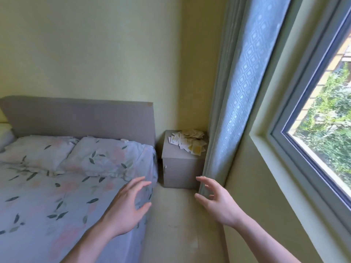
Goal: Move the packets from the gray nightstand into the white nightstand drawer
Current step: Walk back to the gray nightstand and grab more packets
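Observation:
A gray nightstand (pixel 179 171) stands in the corner between the bed and the curtain, its door closed. A loose pile of several small white and yellow packets (pixel 188 142) covers the right part of its top. My left hand (pixel 126 207) is raised over the bed's edge, fingers spread, holding nothing. My right hand (pixel 218 202) is raised over the floor in front of the curtain, fingers apart and empty. Both hands are well short of the nightstand. No white nightstand is in view.
A bed (pixel 66 196) with floral bedding, two pillows and a gray headboard (pixel 79 116) fills the left. A patterned curtain (pixel 237 92) hangs beside the nightstand. A window (pixel 322 120) and its sill run along the right. A narrow strip of beige floor (pixel 178 224) leads to the nightstand.

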